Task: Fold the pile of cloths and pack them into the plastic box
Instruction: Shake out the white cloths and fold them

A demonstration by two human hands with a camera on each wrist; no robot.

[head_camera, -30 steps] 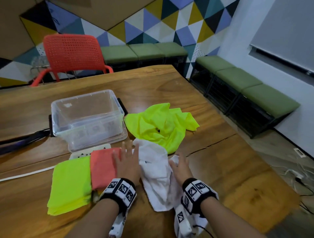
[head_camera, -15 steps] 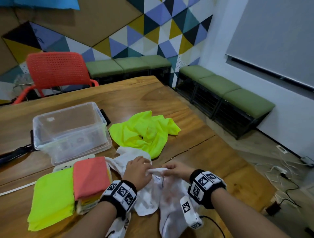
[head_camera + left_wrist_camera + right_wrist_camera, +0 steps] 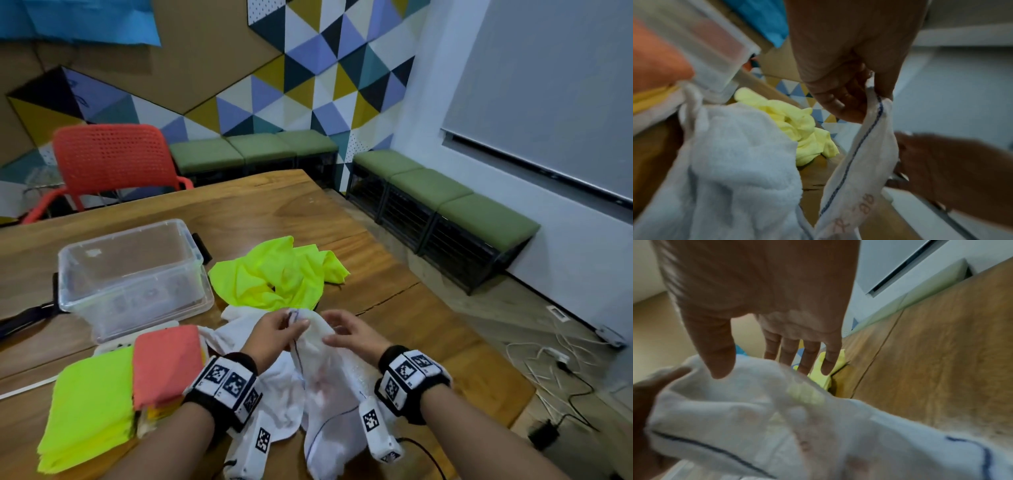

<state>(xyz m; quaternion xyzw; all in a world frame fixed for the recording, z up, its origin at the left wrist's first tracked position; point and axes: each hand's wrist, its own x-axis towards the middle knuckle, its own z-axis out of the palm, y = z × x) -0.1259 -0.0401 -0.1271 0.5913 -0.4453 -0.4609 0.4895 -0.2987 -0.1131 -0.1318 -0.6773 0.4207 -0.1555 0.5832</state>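
Note:
A white cloth (image 3: pixel 325 383) with a blue stitched line hangs crumpled over the table's near edge. My left hand (image 3: pixel 281 325) pinches its hemmed edge between thumb and fingers and lifts it; the pinch is plain in the left wrist view (image 3: pixel 859 97). My right hand (image 3: pixel 342 330) is beside it, thumb resting on the cloth (image 3: pixel 777 426) and fingers straight behind it. A crumpled neon-yellow cloth (image 3: pixel 274 274) lies just beyond. The clear plastic box (image 3: pixel 137 294) stands to the left with no cloth in it. In front of it sit a folded neon-yellow cloth (image 3: pixel 89 411) and a folded coral cloth (image 3: pixel 168 363).
A red chair (image 3: pixel 113 161) stands behind the wooden table (image 3: pixel 274 209). Green benches (image 3: pixel 445 192) line the walls. The table's right edge drops to a floor with loose cables (image 3: pixel 548 359). A black strap (image 3: pixel 20 318) lies left of the box.
Both hands rose from pressing the white cloth on the table. The left hand took hold of its edge and lifted it, and the right hand loosened. The head view tilted up.

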